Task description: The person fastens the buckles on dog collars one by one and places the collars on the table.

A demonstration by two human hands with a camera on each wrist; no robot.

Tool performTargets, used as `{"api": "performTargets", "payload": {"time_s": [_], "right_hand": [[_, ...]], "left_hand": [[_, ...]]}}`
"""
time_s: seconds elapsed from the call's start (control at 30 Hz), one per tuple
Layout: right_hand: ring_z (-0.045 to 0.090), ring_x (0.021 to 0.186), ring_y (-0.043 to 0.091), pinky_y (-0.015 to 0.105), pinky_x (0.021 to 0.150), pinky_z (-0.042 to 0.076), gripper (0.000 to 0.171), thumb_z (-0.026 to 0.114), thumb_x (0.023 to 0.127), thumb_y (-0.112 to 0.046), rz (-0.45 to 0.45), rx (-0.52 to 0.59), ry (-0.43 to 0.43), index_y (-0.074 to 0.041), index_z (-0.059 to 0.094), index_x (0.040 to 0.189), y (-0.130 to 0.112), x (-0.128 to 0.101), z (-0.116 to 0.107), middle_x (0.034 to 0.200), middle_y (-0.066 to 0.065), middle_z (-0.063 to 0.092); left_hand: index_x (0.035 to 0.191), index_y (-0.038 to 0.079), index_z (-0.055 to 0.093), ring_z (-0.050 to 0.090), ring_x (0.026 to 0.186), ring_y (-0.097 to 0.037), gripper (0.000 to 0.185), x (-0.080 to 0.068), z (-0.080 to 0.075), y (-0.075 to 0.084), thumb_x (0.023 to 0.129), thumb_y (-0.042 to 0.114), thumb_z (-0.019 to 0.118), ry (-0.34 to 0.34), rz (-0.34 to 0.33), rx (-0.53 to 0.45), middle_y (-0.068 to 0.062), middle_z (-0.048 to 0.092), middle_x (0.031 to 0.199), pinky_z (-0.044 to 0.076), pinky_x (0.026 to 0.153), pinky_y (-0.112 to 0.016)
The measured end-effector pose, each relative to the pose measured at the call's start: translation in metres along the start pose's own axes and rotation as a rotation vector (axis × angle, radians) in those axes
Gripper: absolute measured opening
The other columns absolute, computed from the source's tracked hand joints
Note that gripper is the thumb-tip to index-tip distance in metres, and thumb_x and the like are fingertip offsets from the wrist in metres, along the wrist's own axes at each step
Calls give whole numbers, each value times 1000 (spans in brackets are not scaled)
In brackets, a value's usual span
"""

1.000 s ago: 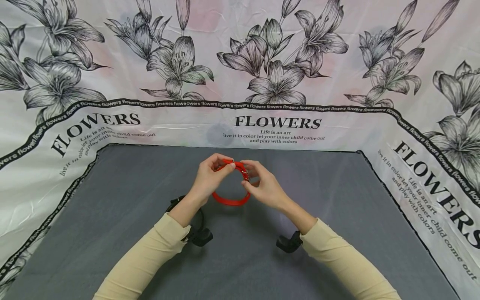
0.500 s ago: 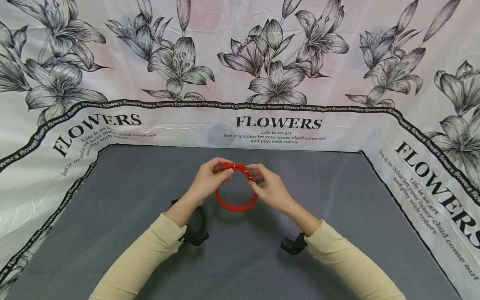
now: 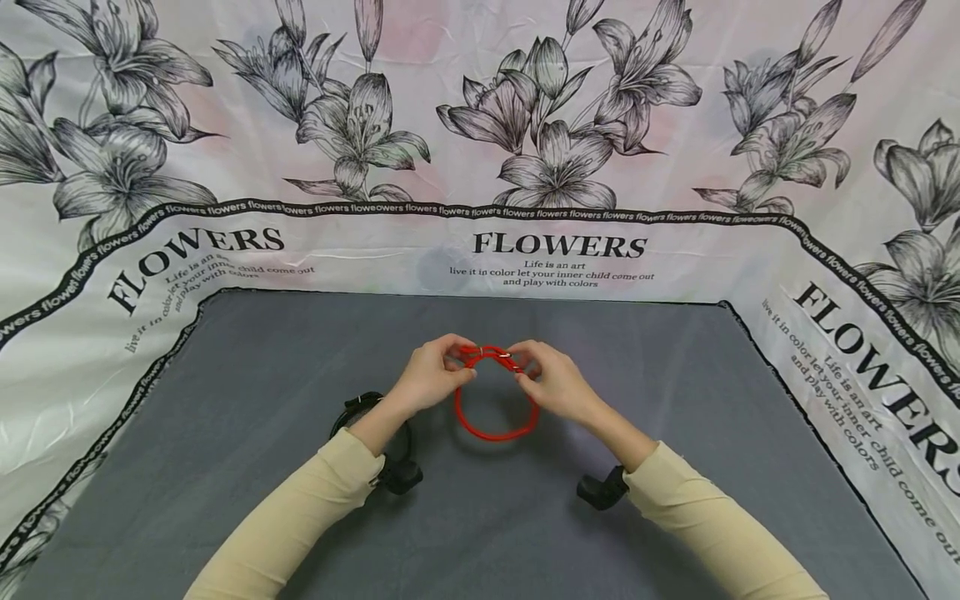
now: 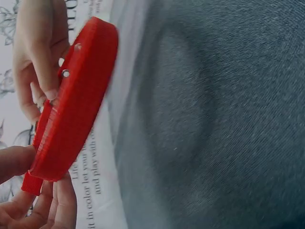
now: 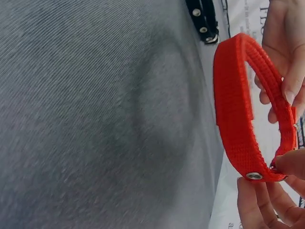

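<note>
A red webbing collar (image 3: 495,435), fastened into a loop, is held up above the grey cloth between both hands. My left hand (image 3: 431,372) pinches its upper left part near a metal loop. On the upper right, beside the buckle, my right hand (image 3: 558,383) grips the collar between thumb and fingers. Metal eyelets show on the red collar (image 5: 233,95) in the right wrist view. From the left wrist view, the collar (image 4: 78,100) looks like a tilted band, with the right hand (image 4: 40,52) beyond it. Fingers partly cover the buckle.
A black collar (image 3: 360,402) with metal eyelets and a buckle lies on the grey cloth (image 3: 262,375) by the left wrist. Black wrist cameras (image 3: 602,490) hang under both forearms. A white flower-printed curtain (image 3: 555,167) rises behind the cloth.
Both hands have moved toward the person and to the right, carrying the red collar along. More of its loop now shows below the hands. Both grips stay on it.
</note>
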State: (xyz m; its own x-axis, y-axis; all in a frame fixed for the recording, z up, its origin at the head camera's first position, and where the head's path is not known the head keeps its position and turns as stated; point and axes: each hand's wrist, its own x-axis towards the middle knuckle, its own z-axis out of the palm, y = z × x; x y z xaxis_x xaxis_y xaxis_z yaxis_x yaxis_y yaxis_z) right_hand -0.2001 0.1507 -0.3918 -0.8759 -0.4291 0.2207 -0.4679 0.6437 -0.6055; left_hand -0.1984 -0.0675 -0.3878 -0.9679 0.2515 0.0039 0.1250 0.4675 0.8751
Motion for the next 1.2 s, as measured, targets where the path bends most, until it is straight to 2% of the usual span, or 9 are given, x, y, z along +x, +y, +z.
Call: {"api": "performTargets", "payload": {"time_s": [0.2, 0.4, 0.53, 0.7, 0.87, 1.03, 1.2], "right_hand": [[62, 72, 15, 23, 54, 48, 31, 64, 84, -5, 43, -20, -67, -9, 56, 114, 10, -3, -2, 93, 5, 62], [55, 64, 9, 22, 51, 46, 27, 63, 85, -6, 43, -78, -142, -8, 57, 111, 24, -6, -2, 90, 6, 63], [53, 64, 10, 23, 52, 45, 26, 64, 83, -6, 37, -114, -137, -8, 59, 108, 31, -8, -4, 88, 4, 62], [52, 65, 12, 25, 54, 42, 25, 65, 81, -7, 22, -181, -129, -7, 60, 105, 39, -12, -5, 85, 5, 60], [51, 65, 12, 26, 54, 42, 23, 65, 82, -7, 47, -195, -145, -6, 61, 105, 44, -18, -6, 85, 5, 60], [54, 68, 15, 28, 56, 43, 23, 66, 81, -7, 60, -209, -146, -7, 62, 104, 47, -23, -2, 85, 5, 61], [56, 72, 17, 30, 58, 45, 23, 66, 82, -8, 66, -240, -153, -8, 62, 104, 50, -26, 0, 87, 6, 60]], "left_hand": [[108, 14, 63, 62, 69, -12, 27, 4, 13, -4, 81, 13, 69, -9, -20, 28, -4, 64, 100, 50, 57, -27], [104, 11, 65, 58, 60, -12, 25, 10, 27, -8, 80, 12, 70, -42, -36, 77, -7, 63, 99, 48, 55, -25], [103, 10, 64, 56, 63, -14, 24, 15, 37, -10, 80, 12, 70, -61, -26, 117, -6, 63, 91, 49, 55, -24], [100, 9, 65, 60, 71, -14, 22, 20, 48, -12, 79, 12, 71, -84, -34, 154, -4, 65, 87, 50, 59, -24], [96, 11, 64, 57, 66, -13, 20, 23, 59, -14, 77, 16, 72, -83, -51, 227, 0, 63, 80, 46, 58, -24], [92, 9, 61, 51, 62, -14, 24, 21, 64, -14, 75, 17, 75, -89, -77, 255, 0, 57, 75, 41, 56, -25], [91, 9, 63, 53, 66, -14, 24, 21, 66, -12, 74, 19, 77, -91, -64, 282, 0, 59, 78, 42, 60, -26]]}}
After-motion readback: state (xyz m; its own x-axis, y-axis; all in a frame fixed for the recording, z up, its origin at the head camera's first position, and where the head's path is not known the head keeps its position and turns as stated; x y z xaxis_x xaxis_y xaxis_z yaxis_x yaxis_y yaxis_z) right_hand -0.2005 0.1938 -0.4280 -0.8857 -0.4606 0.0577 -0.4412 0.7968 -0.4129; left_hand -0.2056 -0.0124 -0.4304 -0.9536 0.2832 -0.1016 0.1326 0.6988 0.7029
